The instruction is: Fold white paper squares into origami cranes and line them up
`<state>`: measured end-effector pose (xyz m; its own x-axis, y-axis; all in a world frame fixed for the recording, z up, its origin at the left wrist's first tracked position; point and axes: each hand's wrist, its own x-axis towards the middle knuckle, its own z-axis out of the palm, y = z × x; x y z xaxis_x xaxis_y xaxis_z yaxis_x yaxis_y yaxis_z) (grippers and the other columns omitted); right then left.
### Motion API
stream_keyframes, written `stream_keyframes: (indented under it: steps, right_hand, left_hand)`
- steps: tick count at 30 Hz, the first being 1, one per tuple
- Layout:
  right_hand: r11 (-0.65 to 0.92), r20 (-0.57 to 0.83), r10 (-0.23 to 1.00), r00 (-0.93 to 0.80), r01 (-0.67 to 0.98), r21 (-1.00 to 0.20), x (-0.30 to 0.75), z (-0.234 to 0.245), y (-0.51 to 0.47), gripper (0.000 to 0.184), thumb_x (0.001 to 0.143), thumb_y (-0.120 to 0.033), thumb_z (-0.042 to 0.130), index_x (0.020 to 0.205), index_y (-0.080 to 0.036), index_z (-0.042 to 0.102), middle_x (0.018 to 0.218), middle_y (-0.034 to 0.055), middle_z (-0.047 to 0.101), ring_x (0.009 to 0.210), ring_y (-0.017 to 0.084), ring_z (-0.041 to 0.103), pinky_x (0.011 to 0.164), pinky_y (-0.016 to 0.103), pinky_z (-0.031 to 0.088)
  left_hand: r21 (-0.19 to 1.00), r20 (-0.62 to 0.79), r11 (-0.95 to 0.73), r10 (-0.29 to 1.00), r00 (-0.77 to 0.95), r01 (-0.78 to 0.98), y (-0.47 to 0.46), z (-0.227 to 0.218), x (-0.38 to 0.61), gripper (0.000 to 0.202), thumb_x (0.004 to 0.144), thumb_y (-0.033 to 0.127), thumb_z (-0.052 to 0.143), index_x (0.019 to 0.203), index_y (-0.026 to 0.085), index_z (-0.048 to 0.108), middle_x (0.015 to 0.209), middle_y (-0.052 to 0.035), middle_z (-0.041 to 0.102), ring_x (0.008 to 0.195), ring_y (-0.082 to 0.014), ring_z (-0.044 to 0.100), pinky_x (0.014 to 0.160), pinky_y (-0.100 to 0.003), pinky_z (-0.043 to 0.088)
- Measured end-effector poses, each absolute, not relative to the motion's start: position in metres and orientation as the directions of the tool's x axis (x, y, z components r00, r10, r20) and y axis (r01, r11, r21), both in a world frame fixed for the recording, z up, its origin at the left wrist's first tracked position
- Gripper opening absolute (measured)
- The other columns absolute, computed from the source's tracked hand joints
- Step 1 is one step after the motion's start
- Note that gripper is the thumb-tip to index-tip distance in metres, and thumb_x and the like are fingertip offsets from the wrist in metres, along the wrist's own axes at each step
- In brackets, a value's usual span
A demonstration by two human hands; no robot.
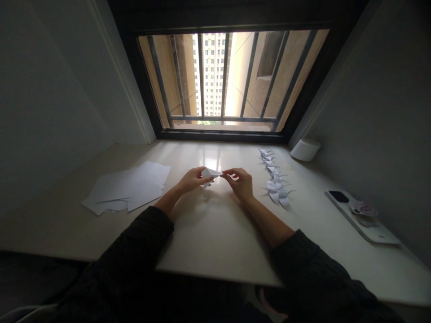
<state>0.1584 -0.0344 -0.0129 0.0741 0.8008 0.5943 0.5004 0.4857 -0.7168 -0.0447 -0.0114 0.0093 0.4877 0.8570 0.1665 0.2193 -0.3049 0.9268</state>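
Between my hands, just above the white sill, is a folded piece of white paper [209, 172] that narrows to a point on the right. My left hand [193, 179] grips its wide left part, thumb in front and fingers behind. With thumb and forefinger, my right hand [240, 181] pinches the narrow right tip. To the right stands a row of several folded paper cranes [274, 172], with thin pointed ends sticking out. A spread of loose white paper sheets [134, 181] lies left of my left hand.
The white sill [202, 251] ends at a front edge close to my body. A phone [363, 220] with a round grip on its back lies at the right. A white rounded object [305, 149] stands at the back right, by the wall. Behind is a barred window [220, 134].
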Motion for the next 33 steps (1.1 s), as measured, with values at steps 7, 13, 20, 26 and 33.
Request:
stream_keyframes:
  steps: [7,13,20,26,33]
  right_hand:
    - [0.412,0.548,0.828,0.12,0.534,-0.738,0.157,-0.012,-0.034,0.029,0.073,-0.051,0.064,0.074,-0.023,0.068,0.075,0.0038,0.067,0.065,0.018,0.058,0.062,0.032,0.046]
    - [0.558,0.603,0.797,-0.024,0.408,-0.722,0.153,-0.013,-0.033,0.038,0.067,-0.045,0.073,0.1,-0.026,0.067,0.094,0.0042,0.07,0.081,0.02,0.063,0.074,0.035,0.048]
    - [0.644,0.694,0.717,-0.066,0.443,-0.624,0.154,-0.018,-0.031,0.023,0.073,-0.034,0.071,0.096,-0.03,0.071,0.085,0.0021,0.072,0.077,0.019,0.063,0.073,0.034,0.049]
    - [0.656,0.729,0.678,-0.09,0.522,-0.545,0.153,-0.015,-0.034,0.018,0.078,-0.036,0.066,0.094,-0.029,0.072,0.079,0.0017,0.072,0.072,0.018,0.062,0.069,0.033,0.048]
    - [0.624,0.75,0.645,-0.143,0.666,-0.409,0.155,-0.012,-0.036,0.019,0.083,-0.037,0.06,0.094,-0.028,0.072,0.079,0.0019,0.073,0.073,0.018,0.062,0.071,0.032,0.045]
  left_hand:
    - [0.938,0.172,-0.287,0.873,0.457,0.195,-0.011,0.008,-0.047,0.033,0.076,0.039,0.064,0.093,0.011,0.063,0.085,-0.0127,0.07,0.072,-0.0209,0.068,0.061,-0.029,0.053]
    - [0.931,0.183,-0.291,0.893,0.412,0.219,-0.012,0.009,-0.045,0.028,0.077,0.034,0.062,0.093,0.011,0.061,0.083,-0.0112,0.07,0.068,-0.0202,0.069,0.062,-0.029,0.053]
    - [0.943,0.141,-0.25,0.897,0.419,0.218,-0.014,0.005,-0.038,0.021,0.078,0.028,0.058,0.09,0.01,0.06,0.082,-0.0109,0.07,0.068,-0.019,0.068,0.062,-0.029,0.054]
    - [0.945,0.12,-0.227,0.909,0.399,0.234,-0.014,0.002,-0.036,0.02,0.079,0.027,0.055,0.09,0.011,0.061,0.082,-0.0093,0.07,0.069,-0.018,0.067,0.064,-0.028,0.053]
    - [0.868,0.268,-0.346,0.93,0.252,0.356,-0.019,0.008,-0.035,0.044,0.073,0.027,0.063,0.116,0.019,0.059,0.086,-0.0016,0.068,0.067,-0.0126,0.062,0.063,-0.023,0.049]
